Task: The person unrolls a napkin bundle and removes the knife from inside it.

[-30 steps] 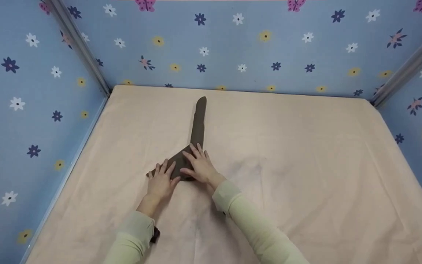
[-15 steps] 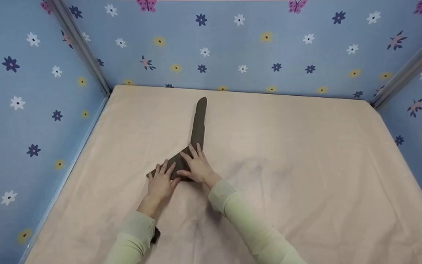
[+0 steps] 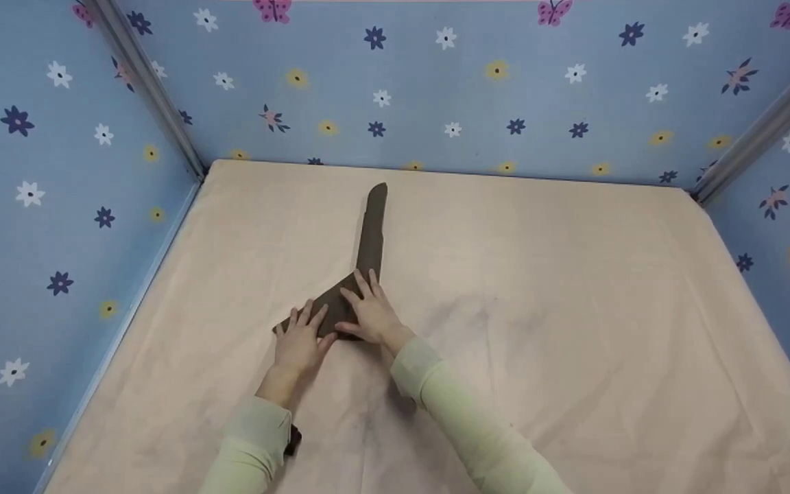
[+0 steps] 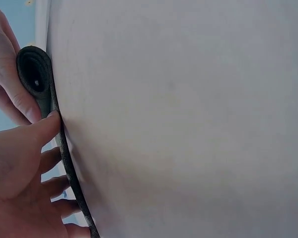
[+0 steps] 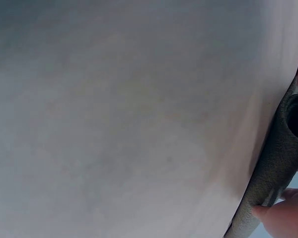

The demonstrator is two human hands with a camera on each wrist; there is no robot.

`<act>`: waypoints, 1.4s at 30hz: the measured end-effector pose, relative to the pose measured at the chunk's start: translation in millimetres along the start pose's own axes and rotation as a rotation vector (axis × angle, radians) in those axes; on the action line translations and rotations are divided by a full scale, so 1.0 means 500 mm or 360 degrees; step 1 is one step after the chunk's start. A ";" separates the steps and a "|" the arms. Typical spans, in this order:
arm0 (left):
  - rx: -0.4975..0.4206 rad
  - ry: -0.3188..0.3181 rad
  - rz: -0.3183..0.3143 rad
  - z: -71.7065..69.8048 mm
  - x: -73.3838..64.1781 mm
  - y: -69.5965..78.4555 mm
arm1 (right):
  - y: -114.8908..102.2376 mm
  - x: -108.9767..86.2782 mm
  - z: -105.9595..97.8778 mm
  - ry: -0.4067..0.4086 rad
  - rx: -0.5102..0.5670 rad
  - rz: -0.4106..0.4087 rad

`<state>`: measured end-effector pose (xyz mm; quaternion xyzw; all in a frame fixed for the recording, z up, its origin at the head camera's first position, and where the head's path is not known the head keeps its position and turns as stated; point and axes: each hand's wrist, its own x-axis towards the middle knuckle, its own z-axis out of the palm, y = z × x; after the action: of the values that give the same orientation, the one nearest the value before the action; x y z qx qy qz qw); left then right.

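Part-rolled cloth dark grey-brown; tablecloth peach-beige; sleeves pale green; wall panels blue, printed white, yellow, navy flowers, pink butterflies.

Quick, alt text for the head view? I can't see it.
A person's left hand and right hand lie on a dark-brown cloth, whose narrow far end points away across a pale tablecloth. Blue flowered walls stand behind and on both sides.

A faint sheen brightens the head view's cloth; the 2 wrist views look dim and greyish.
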<state>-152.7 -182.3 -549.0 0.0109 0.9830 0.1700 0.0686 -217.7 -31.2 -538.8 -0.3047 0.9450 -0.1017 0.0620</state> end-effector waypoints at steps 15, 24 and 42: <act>-0.0036 0.0024 0.0031 -0.006 -0.004 0.000 | 0.011 -0.007 0.001 -0.0022 -0.0027 -0.0004; -0.0057 0.0043 0.0042 -0.004 -0.003 -0.001 | 0.020 -0.012 0.002 0.0014 0.0090 0.0002; -0.0128 0.0055 0.0047 0.000 -0.003 -0.002 | 0.041 -0.036 -0.011 0.0056 0.0306 -0.0021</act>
<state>-151.5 -183.4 -549.1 0.0196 0.9762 0.2105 0.0493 -215.5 -3.6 -537.3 -0.3016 0.9298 -0.1976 0.0738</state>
